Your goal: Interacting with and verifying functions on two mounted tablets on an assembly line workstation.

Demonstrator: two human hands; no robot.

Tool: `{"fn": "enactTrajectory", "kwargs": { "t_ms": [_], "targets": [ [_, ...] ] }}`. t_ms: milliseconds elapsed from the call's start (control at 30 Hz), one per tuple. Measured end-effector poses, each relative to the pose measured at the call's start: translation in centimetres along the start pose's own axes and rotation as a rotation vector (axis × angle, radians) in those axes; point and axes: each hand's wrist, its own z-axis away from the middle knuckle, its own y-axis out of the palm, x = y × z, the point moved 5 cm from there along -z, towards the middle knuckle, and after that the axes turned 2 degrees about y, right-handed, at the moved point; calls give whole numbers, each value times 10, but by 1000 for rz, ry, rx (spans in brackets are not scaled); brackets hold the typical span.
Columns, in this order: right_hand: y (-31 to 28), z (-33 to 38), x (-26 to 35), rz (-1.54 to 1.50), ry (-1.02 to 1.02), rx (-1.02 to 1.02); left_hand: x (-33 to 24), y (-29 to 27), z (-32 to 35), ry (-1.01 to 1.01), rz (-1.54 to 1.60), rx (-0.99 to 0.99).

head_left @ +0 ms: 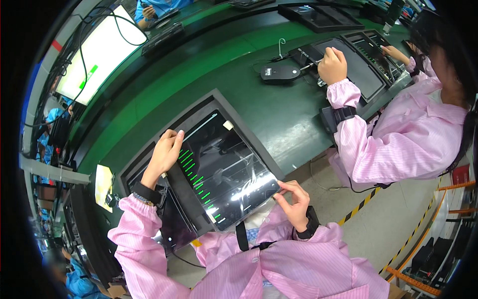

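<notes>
"Scanning our worktop (294, 139): what's on the tray (244, 133) at the near edge?"

"The panel (229, 164). Our right hand (295, 200) pinches its near right corner; our left hand's (166, 149) fingers nearly meet by its far left corner, hold unclear. We'd best keep it level."

"Any writing?"

"The mouse (282, 74) has a label (269, 72) too small for us to read."

Fisheye frame: you are seeing edges bowing, corners going black. Large screen (110, 49), upper left: is glowing nearly white. Glossy panel (230, 170) before you: is reflecting white streaks. Green worktop (279, 117): is showing soft sheen.
</notes>
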Motion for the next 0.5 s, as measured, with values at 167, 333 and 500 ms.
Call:
{"fn": "enactTrajectory", "kwargs": {
  "t_ms": [167, 333, 500],
  "targets": [
    [-9, -14, 41, 370, -109, 12, -28, -15, 13, 40, -90, 39],
    [34, -16, 93, 565, -379, 424, -64, -87, 81, 128, -100, -195],
    [87, -8, 95, 761, -400, 660, -65, -130, 180, -6, -297, -369]
  ]
}}
